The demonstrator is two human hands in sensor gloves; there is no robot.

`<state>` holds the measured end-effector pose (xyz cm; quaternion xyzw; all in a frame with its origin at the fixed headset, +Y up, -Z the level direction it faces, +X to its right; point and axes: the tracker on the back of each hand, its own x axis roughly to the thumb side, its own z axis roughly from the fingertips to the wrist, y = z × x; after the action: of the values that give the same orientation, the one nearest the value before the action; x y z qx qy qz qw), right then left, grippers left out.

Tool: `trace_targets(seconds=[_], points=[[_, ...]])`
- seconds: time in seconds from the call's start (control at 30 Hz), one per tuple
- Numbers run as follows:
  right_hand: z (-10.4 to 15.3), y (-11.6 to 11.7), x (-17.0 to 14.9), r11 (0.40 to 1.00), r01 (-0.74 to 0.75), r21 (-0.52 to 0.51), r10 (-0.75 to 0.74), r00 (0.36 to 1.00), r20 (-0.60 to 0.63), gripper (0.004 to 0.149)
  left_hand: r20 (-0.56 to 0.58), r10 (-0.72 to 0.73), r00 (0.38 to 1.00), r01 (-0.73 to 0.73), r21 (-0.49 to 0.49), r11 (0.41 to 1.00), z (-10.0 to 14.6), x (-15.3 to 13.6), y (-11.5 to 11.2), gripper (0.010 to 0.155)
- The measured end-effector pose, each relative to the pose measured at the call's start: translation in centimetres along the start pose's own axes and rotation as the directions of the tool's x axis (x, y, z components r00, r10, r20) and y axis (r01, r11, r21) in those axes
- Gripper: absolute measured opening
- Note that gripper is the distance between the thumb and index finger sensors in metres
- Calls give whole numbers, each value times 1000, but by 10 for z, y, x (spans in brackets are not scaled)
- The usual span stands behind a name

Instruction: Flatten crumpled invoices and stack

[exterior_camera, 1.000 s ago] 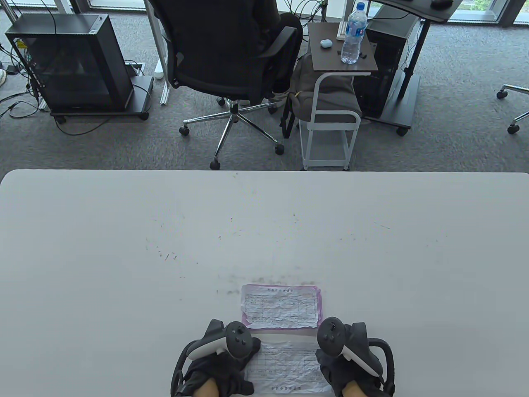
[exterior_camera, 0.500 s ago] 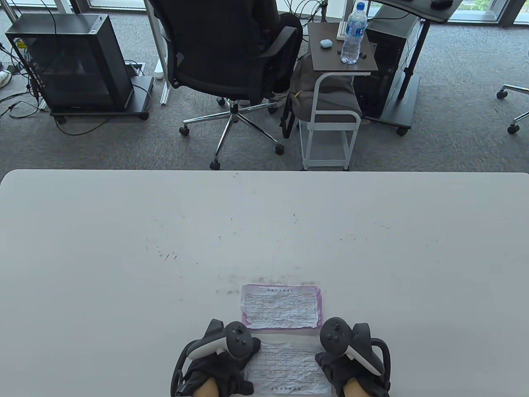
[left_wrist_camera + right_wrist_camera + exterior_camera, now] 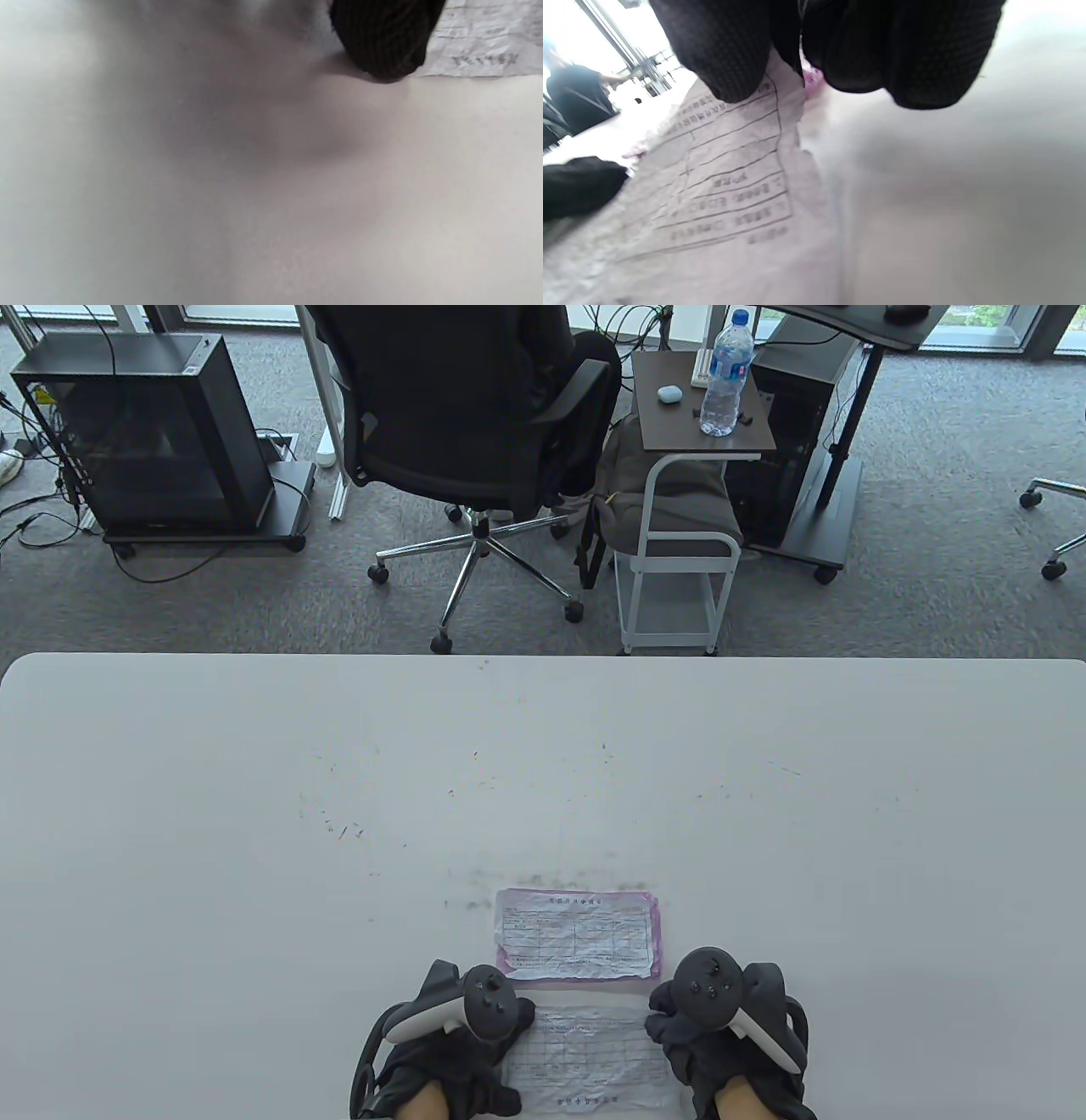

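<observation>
Right hand (image 3: 721, 1027) shifted outward along near invoice (image 3: 585, 1052); left hand (image 3: 458, 1035) unchanged. Both pressing it flat. Stacking onto pink-edged invoice (image 3: 577, 935) outstanding.

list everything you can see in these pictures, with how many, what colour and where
invoice: 1, white, creased, near table edge between the hands
stack: 1, white sheet over a pink one, just beyond the invoice
table: 1, white, scuffed
office chair: 1, black, someone in it, on the floor behind the table
side cart: 1, white frame with brown top, right of the chair
bottle: 1, clear with blue cap, on the cart
computer case: 1, black, floor at far left
left hand: black glove, on the invoice's left edge
right hand: black glove, fingers on the invoice's right edge
</observation>
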<state>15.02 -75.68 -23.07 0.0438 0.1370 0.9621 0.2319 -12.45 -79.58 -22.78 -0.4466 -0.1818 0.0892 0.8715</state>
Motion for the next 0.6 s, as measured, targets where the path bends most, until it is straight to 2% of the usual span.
trace_targets(seconds=[0.13, 0.23, 0.4, 0.53, 0.6], points=[[2, -3, -2, 949, 313, -24, -310, 947, 86, 41, -8, -4, 1000, 4, 0, 1000, 0, 1, -1, 89], [3, -2, 4, 913, 406, -39, -395, 905, 155, 43, -12, -12, 1000, 12, -2, 1000, -1, 2, -1, 90], [11, -5, 28, 928, 279, -248, -202, 933, 298, 44, -16, -23, 1000, 23, 5, 1000, -1, 2, -1, 92], [21, -15, 49, 913, 180, -366, -14, 911, 413, 42, -1, -12, 1000, 12, 6, 1000, 0, 2, 1, 96], [29, -21, 58, 893, 121, -434, 101, 885, 455, 42, 53, 60, 997, -62, 33, 998, 5, -1, 8, 96]])
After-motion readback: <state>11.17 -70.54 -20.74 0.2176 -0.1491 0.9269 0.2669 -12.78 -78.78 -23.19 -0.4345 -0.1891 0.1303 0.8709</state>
